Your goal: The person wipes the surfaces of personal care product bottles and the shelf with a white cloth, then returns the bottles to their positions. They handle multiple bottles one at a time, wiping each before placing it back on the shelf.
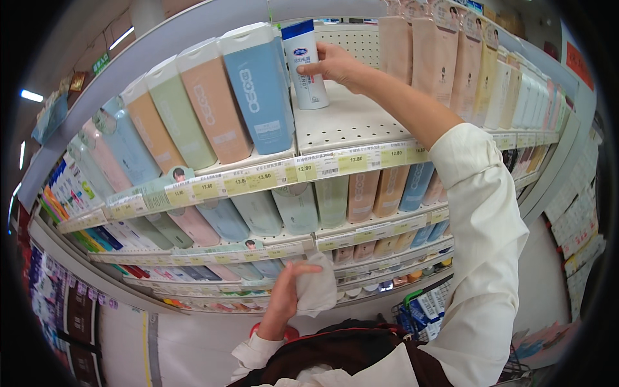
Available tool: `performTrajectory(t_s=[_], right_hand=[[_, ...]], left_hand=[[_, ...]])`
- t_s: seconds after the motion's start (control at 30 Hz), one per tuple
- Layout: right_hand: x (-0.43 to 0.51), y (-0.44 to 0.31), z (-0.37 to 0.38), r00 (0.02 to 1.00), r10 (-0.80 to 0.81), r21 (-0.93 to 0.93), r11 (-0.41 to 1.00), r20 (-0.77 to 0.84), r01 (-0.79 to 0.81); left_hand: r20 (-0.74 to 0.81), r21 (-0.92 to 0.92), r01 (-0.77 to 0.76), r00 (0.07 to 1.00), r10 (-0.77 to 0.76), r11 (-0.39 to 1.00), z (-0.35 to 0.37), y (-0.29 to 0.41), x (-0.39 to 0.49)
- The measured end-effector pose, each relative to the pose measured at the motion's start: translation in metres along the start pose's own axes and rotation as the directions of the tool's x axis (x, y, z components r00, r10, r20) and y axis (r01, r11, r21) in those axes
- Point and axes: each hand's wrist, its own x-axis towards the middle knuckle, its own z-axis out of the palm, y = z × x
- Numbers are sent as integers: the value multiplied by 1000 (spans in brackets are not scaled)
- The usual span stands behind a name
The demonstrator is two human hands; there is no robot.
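My right hand grips a white bottle with a blue cap from its right side, thumb across the front. The bottle stands upright, or nearly so, at the left end of a bare stretch of the perforated white shelf. Close on its left is a large blue bottle with a white cap. Lower down, in front of the lower shelves, my left hand holds a crumpled white cloth, which hangs below the fingers.
Orange and green bottles line the shelf's left part; tall pink bottles stand to the right. A price-label rail runs along the front edge. More bottles fill the shelves below. A basket with blue-and-white packs is at lower right.
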Motion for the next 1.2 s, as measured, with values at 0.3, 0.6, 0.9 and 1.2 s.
performTrajectory(t_s=[0.3, 0.6, 0.9, 1.2], right_hand=[[-3, 20, 4, 996, 83, 274, 958, 24, -86], [-8, 14, 11, 995, 84, 305, 947, 60, -99], [-17, 8, 11, 997, 43, 262, 963, 67, -59], [-111, -12, -21, 927, -321, -69, 947, -193, 314]], left_hand=[[-12, 62, 80, 997, -80, 995, -1, 0, 10], [-64, 116, 102, 993, -95, 988, 3, -6, 18], [-58, 88, 75, 996, -70, 993, 2, -6, 10], [-42, 139, 140, 990, -135, 980, 0, -23, -1]])
